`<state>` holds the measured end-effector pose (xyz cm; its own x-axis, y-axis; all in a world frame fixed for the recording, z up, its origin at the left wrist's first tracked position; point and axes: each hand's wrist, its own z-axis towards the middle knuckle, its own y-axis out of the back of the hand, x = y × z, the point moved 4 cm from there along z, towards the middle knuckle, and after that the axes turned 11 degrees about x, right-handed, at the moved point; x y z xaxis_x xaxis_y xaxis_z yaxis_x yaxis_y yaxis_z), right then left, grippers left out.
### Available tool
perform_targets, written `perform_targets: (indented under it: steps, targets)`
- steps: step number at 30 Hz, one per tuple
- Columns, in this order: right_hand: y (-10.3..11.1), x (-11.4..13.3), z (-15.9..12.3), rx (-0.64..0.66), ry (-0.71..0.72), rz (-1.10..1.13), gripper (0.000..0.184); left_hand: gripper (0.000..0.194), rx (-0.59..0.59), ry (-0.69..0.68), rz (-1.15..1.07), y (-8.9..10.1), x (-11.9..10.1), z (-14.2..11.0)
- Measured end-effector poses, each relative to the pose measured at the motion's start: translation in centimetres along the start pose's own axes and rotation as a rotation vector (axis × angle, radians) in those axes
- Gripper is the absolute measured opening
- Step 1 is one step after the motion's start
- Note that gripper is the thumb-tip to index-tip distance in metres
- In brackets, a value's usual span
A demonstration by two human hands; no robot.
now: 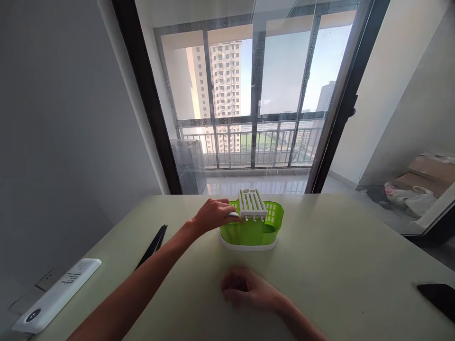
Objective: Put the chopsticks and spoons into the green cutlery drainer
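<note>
A bright green plastic utensil caddy (250, 234) with a white base stands upright on the table, its sides perforated. Across its middle sits a white slatted rack (253, 203) with small hooks along the front. My left hand (216, 214) is at the caddy's left side, its fingers closed on a small white rounded object (233, 214) above the left compartment; its lower part is hidden. Nearer to me, my right hand (245, 290) hovers in front of the caddy, apart from it. Its fingers look curled but are smeared by motion.
Black sticks, like chopsticks (152, 247), lie on the pale table (320, 265) left of the caddy, partly behind my left forearm. A white power strip (59, 296) lies along the left edge. A dark phone-like object (439, 298) is at the right. A glass door stands behind.
</note>
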<state>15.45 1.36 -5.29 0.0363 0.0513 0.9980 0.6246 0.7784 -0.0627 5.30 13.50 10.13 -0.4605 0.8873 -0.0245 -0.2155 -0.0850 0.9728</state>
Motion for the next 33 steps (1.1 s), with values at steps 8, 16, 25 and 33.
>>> perform_targets:
  steps: [8, 16, 25, 33]
  targets:
    - [0.1, -0.1, 0.0, 0.001, 0.005, -0.002, 0.012, 0.04, -0.424, 0.272, -0.19, 4.4, 1.6, -1.9]
    - [0.1, -0.2, 0.0, -0.004, 0.009, 0.01, 0.012, 0.065, -0.957, 0.764, -0.45, 9.2, 5.1, -5.3]
    - [0.0, -0.2, 0.0, -0.007, 0.008, -0.005, 0.011, 0.062, -0.258, 0.818, -0.303, 4.1, 8.6, -11.2]
    - [0.0, -0.2, 0.0, 0.001, 0.023, 0.023, 0.009, 0.057, -0.086, 0.864, -0.32, -1.3, 9.6, -15.6]
